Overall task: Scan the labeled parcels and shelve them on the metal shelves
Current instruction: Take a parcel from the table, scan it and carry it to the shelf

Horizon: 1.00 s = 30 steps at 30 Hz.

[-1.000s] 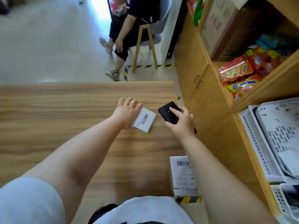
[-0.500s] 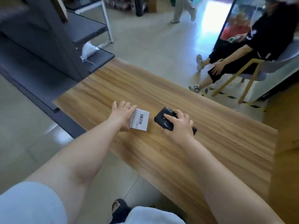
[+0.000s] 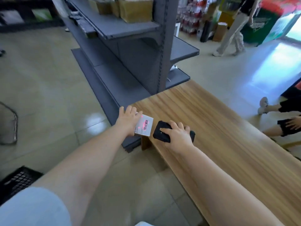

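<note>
We see the left hand point(image 3: 128, 119) holding a small white parcel point(image 3: 144, 128) at the near corner of the wooden tabletop point(image 3: 228, 136), its fingers point(image 3: 128, 110) wrapped over the parcel's far edge and clamped on it, so that the labeled face is turned up toward the camera. A barcode label point(image 3: 146, 124) shows on that face, and pink-red light falls across it in a streak and a few spots. Just beside the parcel, to its right, the right hand point(image 3: 176, 133) grips a black handheld scanner point(image 3: 162, 131), fingers curled over its top and back, the index finger lying on its upper face; the scanner's front end points at the parcel, a small gap between them. We cannot tell whether the parcel rests on the tabletop or is held just above its corner. Behind the left hand stand the grey metal shelves point(image 3: 130, 51), close against the end of the tabletop, with brown cardboard boxes point(image 3: 135, 8) on the upper shelf and the lower shelves bare where we can see them. A black plastic crate point(image 3: 17, 180) sits on the tiled floor at the lower left. At the right edge a seated person's legs point(image 3: 283, 115) show, and a second person point(image 3: 236, 28) stands on the floor farther back.
</note>
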### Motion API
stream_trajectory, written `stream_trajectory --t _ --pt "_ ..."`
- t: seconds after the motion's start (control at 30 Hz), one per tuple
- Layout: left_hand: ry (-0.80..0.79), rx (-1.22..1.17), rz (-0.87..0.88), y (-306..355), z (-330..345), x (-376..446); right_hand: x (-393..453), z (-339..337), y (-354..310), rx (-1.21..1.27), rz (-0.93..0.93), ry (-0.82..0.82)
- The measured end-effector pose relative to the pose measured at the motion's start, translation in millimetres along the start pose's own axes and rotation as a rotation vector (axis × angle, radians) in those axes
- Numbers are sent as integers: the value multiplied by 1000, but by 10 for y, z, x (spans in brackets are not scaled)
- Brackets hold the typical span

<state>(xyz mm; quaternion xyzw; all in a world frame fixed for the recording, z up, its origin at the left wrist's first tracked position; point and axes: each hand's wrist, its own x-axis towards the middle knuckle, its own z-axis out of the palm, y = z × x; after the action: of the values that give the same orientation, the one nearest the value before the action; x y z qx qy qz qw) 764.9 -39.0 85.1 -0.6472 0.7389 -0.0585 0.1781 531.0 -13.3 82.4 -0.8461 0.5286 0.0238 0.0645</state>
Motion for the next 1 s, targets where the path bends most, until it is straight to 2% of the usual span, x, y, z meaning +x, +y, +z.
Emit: stream_trajectory --t 0.13,0.37,0.53,0.63,0.8,0.9,1.0 --pt "6 -37 -116 -693 276 -67 605 -27 -554 -25 -99 -33" --pt "-72 -150 -312 -1635 771 -18 1508 -72 -1227 -37 -233 -87" --pt "-57 -340 -601 -2260 944 265 2316 -187 -1621 243 -185 -61" --pt "3 -447 -804 -2698 979 546 2919 -328 -1834 451 -123 -24" --pt "117 -670 -1088 -3434 990 954 3960 -590 -2267 629 -99 11" --pt "137 -768 -1196 -3792 1011 1132 4429 -666 -2641 727 -100 38" --pt "131 -808 -1218 -4211 1127 1328 4830 -679 -3037 800 -90 70"
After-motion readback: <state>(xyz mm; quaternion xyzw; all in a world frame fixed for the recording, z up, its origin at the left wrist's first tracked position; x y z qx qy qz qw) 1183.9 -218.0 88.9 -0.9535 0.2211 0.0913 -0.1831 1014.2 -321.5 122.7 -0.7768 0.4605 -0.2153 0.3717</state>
